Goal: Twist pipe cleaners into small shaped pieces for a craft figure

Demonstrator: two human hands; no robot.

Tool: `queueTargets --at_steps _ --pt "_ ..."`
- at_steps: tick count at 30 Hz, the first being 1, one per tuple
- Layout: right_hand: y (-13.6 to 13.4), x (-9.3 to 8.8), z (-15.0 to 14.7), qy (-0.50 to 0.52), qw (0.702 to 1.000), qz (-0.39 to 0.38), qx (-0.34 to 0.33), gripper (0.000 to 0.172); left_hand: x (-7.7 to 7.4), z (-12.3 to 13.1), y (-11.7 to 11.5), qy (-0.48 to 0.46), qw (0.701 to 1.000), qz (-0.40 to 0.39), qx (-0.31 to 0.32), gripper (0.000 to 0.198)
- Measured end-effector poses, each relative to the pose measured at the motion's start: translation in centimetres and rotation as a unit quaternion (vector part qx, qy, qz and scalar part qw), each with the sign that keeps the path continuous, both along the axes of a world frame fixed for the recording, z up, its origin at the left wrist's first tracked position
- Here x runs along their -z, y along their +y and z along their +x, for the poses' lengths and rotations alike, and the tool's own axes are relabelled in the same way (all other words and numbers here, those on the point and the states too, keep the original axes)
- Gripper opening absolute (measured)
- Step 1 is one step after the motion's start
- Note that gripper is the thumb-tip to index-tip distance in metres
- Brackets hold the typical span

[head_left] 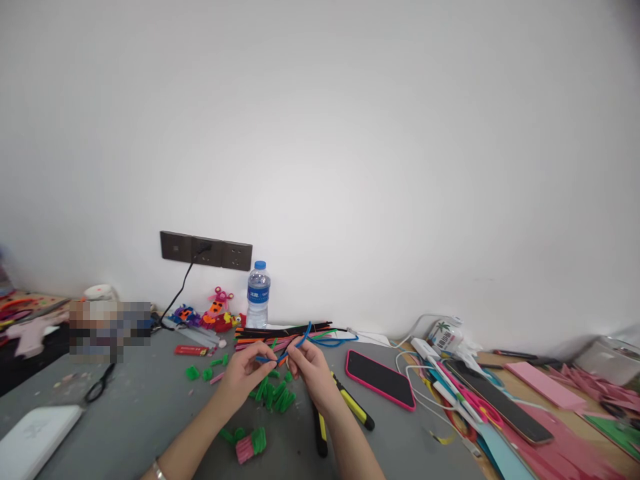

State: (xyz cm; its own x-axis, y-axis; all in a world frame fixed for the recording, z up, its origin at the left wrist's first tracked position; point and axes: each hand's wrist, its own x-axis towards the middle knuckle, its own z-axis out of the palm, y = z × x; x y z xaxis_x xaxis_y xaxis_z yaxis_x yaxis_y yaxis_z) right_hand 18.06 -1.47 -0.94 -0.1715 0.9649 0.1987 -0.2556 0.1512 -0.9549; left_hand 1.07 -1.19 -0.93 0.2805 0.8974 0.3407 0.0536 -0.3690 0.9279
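Note:
Between my hands stretches a blue pipe cleaner (302, 337), its upper end sticking up past my right fingers. My left hand (251, 371) pinches one part of it, and my right hand (309, 367) pinches it close by. Below them lie several coiled green pipe cleaner pieces (273, 395). A pink and green coiled piece (250, 445) rests nearer to me. Pliers with yellow and black handles (353, 403) lie partly behind my right wrist. Just beyond my hands is a bundle of black, orange and pink pipe cleaners (280, 333).
A water bottle (259, 297) stands by the wall beside small colourful figures (217, 310). To the right lie a pink-cased phone (380, 379), white cables and a dark power bank (500, 400). A white device (40, 437) and black scissors (100, 385) are at left.

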Motion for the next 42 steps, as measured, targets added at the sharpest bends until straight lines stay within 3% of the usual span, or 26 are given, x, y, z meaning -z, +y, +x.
queueTargets --at_steps 11,20,24,29,42 --pt "-0.3 -0.8 -0.4 -0.013 1.0 -0.018 -0.013 0.036 -0.7 0.1 -0.8 0.052 0.996 -0.011 0.07 0.017" --pt "-0.6 -0.7 -0.5 -0.021 0.998 -0.019 -0.063 0.036 -1.5 0.1 -1.5 0.07 0.985 -0.064 0.144 0.017" --pt "-0.3 -0.6 -0.4 0.001 1.0 -0.008 -0.03 0.03 -1.2 0.2 -1.0 -0.022 0.985 -0.125 0.114 0.023" --pt "-0.3 -0.8 -0.3 0.016 1.0 0.007 0.014 0.03 -1.3 0.1 -0.2 -0.136 0.97 -0.199 0.0 0.045" --pt "-0.2 -0.5 -0.9 -0.001 1.0 0.003 0.026 0.031 -1.3 0.2 -0.3 -0.082 0.981 -0.172 -0.015 0.035"
